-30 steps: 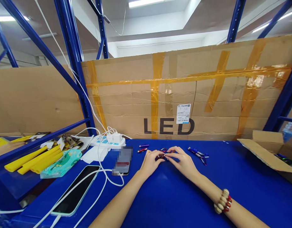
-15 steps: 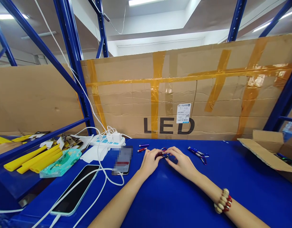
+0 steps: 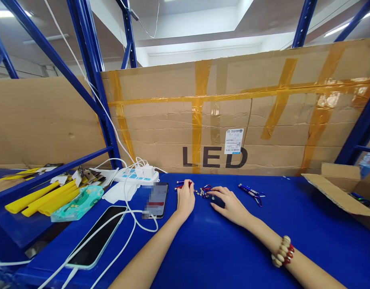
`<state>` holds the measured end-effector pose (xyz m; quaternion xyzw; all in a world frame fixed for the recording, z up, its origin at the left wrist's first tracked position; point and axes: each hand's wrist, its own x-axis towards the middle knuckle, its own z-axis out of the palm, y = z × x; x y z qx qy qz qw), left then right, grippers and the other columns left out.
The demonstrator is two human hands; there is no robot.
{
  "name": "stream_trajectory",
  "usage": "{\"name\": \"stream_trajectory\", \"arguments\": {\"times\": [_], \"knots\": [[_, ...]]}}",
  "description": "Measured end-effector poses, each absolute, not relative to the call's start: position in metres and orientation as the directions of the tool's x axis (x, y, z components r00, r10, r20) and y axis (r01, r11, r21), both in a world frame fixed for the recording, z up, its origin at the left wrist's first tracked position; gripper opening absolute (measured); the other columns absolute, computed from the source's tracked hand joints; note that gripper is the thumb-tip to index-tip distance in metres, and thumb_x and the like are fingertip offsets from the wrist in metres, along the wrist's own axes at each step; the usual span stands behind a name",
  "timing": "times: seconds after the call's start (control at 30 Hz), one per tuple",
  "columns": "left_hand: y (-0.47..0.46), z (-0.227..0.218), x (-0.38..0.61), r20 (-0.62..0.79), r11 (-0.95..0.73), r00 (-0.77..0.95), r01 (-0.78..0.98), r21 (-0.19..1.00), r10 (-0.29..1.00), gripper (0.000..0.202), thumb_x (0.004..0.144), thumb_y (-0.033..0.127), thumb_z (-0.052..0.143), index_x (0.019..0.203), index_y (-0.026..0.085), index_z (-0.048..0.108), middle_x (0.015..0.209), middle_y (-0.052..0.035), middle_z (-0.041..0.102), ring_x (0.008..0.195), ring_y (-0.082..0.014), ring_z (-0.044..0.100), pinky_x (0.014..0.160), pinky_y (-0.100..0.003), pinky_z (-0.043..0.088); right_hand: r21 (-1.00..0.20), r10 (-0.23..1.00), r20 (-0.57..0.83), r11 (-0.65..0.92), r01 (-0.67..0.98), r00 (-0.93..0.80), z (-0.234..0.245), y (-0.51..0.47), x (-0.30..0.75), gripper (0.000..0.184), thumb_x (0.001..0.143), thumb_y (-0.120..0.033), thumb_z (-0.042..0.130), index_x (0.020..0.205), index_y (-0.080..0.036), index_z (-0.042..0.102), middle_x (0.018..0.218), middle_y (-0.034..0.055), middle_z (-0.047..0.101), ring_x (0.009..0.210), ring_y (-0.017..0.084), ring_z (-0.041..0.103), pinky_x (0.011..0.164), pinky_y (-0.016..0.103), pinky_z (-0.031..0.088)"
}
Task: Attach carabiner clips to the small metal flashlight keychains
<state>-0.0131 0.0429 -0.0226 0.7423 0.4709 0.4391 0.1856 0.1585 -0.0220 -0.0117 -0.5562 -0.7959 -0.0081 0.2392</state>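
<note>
My left hand is closed, with a red metal tube showing at its fingertips; the rest of the tube is hidden. Beside it on the blue table lie small slim tubes, red and violet-blue, partly covered by the fingers. Small round silver pieces, like button cells, are scattered between my two hands. My right hand rests just right of them, thumb and fingers apart, fingertips close to a small shiny piece. A red carabiner clip lies behind those fingertips.
Blue tubes with clips lie to the right. An open cardboard box stands at the right edge. On the left are two phones, the nearer phone with white cables across it, a power strip and yellow tubes.
My hands have come apart. The left moved left with the red tube, while the right stayed nearly in place. Small silver pieces now show on the table between them.
</note>
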Motion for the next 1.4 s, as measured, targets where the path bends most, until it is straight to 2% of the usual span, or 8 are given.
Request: {"name": "stream_trajectory", "arguments": {"times": [0.17,0.23,0.3,0.47,0.9,1.4], "knots": [[0.0415,-0.0210,-0.0124,0.389,-0.414,0.170,0.553,0.723,0.906,0.018,0.091,0.028,0.023,0.087,0.019,0.039,0.082,-0.0041,0.057,0.077,-0.0184,0.052,0.074,-0.032,0.035,-0.264,0.895,0.357,0.371,0.890,-0.267,-0.0137,-0.0221,0.1581,0.033,0.082,-0.033,0.046,0.114,-0.027,0.053,0.118,0.0052,0.047,0.105,0.020,0.043,0.087,0.038,0.037],[0.0415,-0.0212,-0.0117,0.370,-0.407,0.185,0.562,0.720,0.910,0.014,0.090,0.029,0.029,0.085,0.019,0.037,0.083,-0.0039,0.057,0.078,-0.0184,0.052,0.076,-0.033,0.035,-0.271,0.902,0.341,0.365,0.891,-0.266,-0.0136,-0.0223,0.1577,0.034,0.083,-0.033,0.045,0.115,-0.026,0.053,0.118,0.0053,0.047,0.106,0.020,0.042,0.088,0.038,0.037],[0.0421,-0.0227,-0.0109,0.387,-0.442,0.223,0.569,0.694,0.895,0.008,0.086,0.025,0.040,0.084,0.019,0.035,0.083,-0.0029,0.056,0.079,-0.0178,0.052,0.077,-0.033,0.034,-0.277,0.905,0.332,0.361,0.891,-0.264,-0.0131,-0.0223,0.1574,0.034,0.083,-0.033,0.045,0.115,-0.026,0.053,0.117,0.0053,0.047,0.106,0.020,0.042,0.088,0.038,0.037],[0.0450,-0.0288,-0.0097,0.410,-0.523,0.327,0.588,0.617,0.851,0.023,0.075,0.010,0.052,0.085,0.018,0.033,0.086,-0.0009,0.057,0.084,-0.0174,0.054,0.079,-0.033,0.032,-0.291,0.893,0.354,0.387,0.875,-0.277,-0.0135,-0.0214,0.1576,0.032,0.083,-0.031,0.045,0.114,-0.026,0.053,0.116,0.0053,0.048,0.104,0.019,0.043,0.089,0.037,0.036],[0.0428,-0.0255,-0.0109,0.357,-0.548,0.418,0.591,0.592,0.836,0.021,0.077,0.007,0.050,0.086,0.018,0.034,0.090,0.0006,0.058,0.090,-0.0159,0.054,0.080,-0.031,0.030,-0.301,0.881,0.377,0.407,0.863,-0.284,-0.0185,-0.0174,0.1603,0.031,0.083,-0.031,0.046,0.112,-0.024,0.054,0.115,0.0060,0.049,0.103,0.020,0.044,0.089,0.038,0.036],[0.0470,-0.0299,-0.0112,0.400,-0.562,0.395,0.582,0.588,0.827,0.021,0.075,0.009,0.053,0.084,0.018,0.037,0.081,0.0025,0.059,0.078,-0.0149,0.054,0.076,-0.030,0.032,-0.316,0.891,0.360,0.397,0.862,-0.278,-0.0176,-0.0186,0.1595,0.031,0.082,-0.029,0.046,0.111,-0.024,0.054,0.115,0.0056,0.049,0.104,0.020,0.043,0.090,0.038,0.036]]}}
